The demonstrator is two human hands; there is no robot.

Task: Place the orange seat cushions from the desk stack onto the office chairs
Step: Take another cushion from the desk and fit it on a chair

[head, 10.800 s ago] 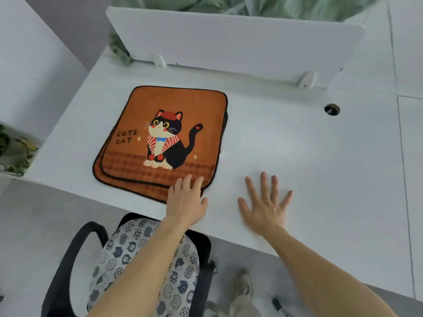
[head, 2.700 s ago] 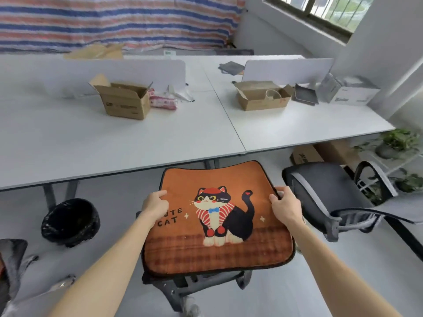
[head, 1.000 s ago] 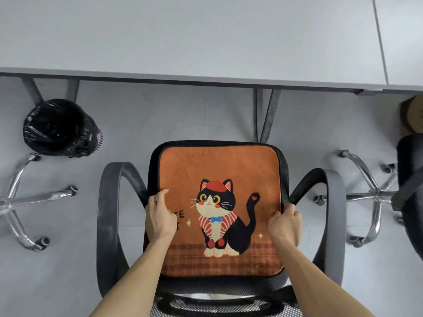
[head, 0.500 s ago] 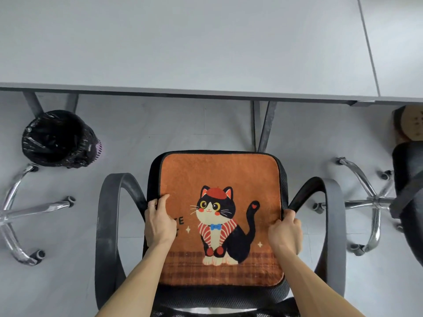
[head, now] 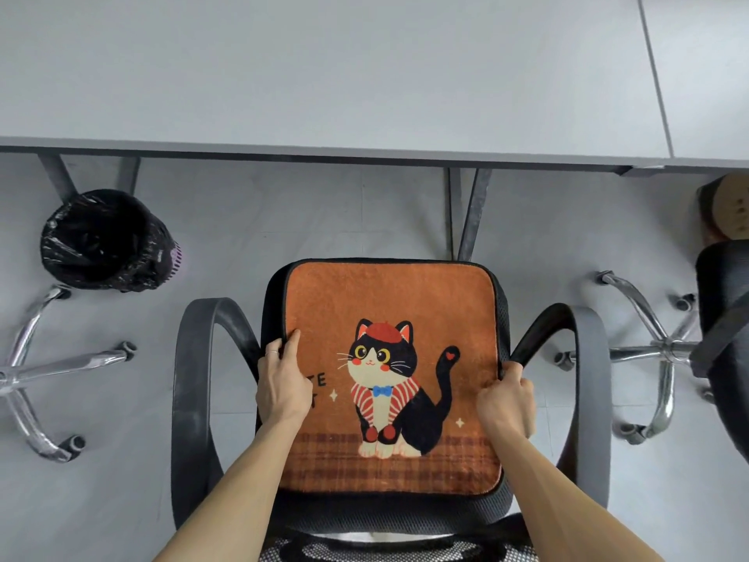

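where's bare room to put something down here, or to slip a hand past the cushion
The desk top beyond the seat shows bare. Open floor lies between the bin and the left armrest. The seat is crowded: the orange cushion covers it, left hand and right hand gripping its side edges.

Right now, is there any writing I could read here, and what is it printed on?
"TE": on the orange seat cushion; the left hand covers the letters before it.
"T": on the line below on the same cushion, also cut off by that hand.
Dark marks on the brown cardboard at the far right: too blurred to read.
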